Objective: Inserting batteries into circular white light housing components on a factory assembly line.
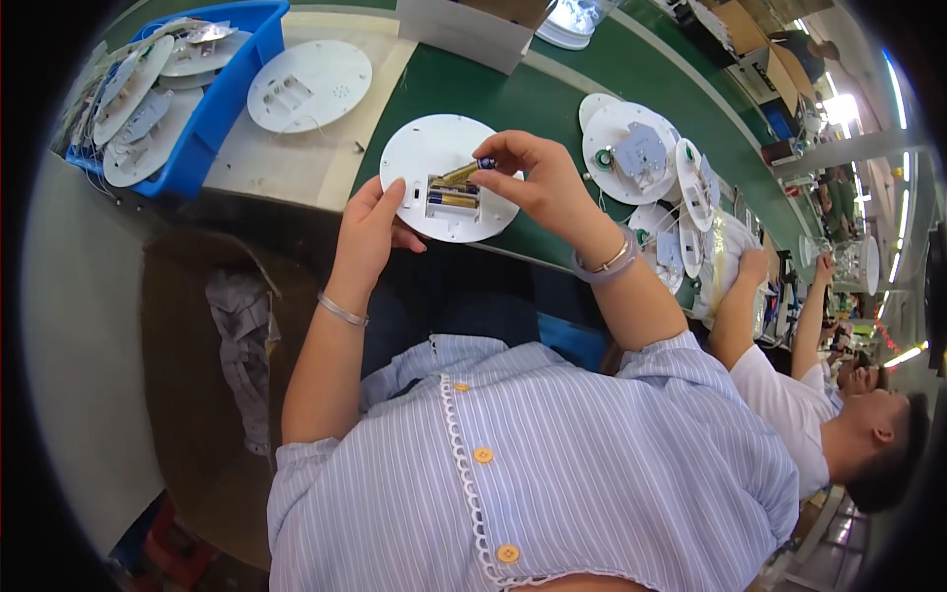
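Note:
A round white plastic disc (434,143) with a battery compartment in its face is tilted up over the front edge of the green bench. My left hand (373,225) grips its left rim, thumb on the face and fingers underneath. Between the thumb and fingers of my right hand (533,178) is a battery (484,164) with a dark blue end, held at the upper right of the compartment. Gold and blue batteries (453,199) lie in the compartment, one of them slanted. How many touch my right fingers is partly hidden.
A blue bin (212,118) full of white discs with wires stands at the left. Beside it lies another white disc (310,86). Several discs with circuit parts (636,153) are piled at the right, near a co-worker's arm (738,301). An open carton (197,395) stands below left.

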The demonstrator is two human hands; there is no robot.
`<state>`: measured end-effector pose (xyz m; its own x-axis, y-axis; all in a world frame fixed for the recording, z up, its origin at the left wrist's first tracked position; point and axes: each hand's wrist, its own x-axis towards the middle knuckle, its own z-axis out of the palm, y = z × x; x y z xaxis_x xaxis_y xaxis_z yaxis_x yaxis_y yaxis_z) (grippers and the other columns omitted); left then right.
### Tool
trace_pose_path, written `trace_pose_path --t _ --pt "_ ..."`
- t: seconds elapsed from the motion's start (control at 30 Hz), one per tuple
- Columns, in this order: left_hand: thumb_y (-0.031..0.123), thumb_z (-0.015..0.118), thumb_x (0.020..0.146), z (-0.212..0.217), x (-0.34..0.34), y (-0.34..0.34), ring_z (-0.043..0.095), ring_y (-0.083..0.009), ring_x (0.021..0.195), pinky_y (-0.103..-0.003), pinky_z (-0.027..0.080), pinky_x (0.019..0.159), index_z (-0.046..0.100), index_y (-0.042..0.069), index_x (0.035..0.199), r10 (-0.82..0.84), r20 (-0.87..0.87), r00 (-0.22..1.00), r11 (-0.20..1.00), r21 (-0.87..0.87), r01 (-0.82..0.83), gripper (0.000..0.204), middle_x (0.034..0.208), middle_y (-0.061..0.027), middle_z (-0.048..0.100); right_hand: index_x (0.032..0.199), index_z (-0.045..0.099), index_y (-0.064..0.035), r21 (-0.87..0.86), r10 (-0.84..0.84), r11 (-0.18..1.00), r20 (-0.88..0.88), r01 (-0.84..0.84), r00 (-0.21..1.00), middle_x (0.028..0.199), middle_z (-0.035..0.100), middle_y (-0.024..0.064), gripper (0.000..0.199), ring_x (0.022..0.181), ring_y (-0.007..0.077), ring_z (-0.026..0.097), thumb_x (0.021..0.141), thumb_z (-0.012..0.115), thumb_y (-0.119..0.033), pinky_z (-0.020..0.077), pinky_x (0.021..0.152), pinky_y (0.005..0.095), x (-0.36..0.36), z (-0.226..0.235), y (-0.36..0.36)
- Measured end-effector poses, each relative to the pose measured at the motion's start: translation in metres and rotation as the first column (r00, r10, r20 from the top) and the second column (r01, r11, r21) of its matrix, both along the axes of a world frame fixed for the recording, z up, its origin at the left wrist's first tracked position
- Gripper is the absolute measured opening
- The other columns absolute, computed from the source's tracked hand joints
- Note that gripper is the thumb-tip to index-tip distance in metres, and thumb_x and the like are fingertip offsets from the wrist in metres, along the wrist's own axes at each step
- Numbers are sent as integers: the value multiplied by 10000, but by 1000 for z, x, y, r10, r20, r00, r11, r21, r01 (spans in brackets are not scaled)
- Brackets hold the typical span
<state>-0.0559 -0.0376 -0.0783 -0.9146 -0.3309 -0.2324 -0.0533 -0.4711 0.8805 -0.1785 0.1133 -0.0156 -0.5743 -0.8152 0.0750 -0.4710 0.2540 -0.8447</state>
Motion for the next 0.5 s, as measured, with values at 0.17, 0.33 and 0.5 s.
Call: trace_pose_path --t 0.17,0.33,0.5 --pt "195 413 865 0 10 12 568 -126 514 -198 479 433 434 -14 1025 10 9 1000 1000 26 -10 264 776 -108 580 887 582 -3 -18 -103 995 -17 103 995 757 580 47 193 657 90 508 718 623 -88 419 623 204 22 -16 19" --pt "211 409 870 -1 14 21 563 -111 498 -193 476 454 424 11 1042 15 -8 1000 999 37 -15 264 790 -98 583 846 609 -19 -73 -116 991 -56 112 992 795 584 65 164 655 115 501 696 627 -82 414 603 223 32 -24 26" --pt "231 410 875 -2 18 21 562 -97 511 -178 462 465 435 24 1033 44 -38 998 999 -13 -45 261 784 -83 585 826 618 -39 -11 -56 998 -369 55 928 739 562 62 155 678 175 474 680 632 -86 381 657 267 32 -8 28"
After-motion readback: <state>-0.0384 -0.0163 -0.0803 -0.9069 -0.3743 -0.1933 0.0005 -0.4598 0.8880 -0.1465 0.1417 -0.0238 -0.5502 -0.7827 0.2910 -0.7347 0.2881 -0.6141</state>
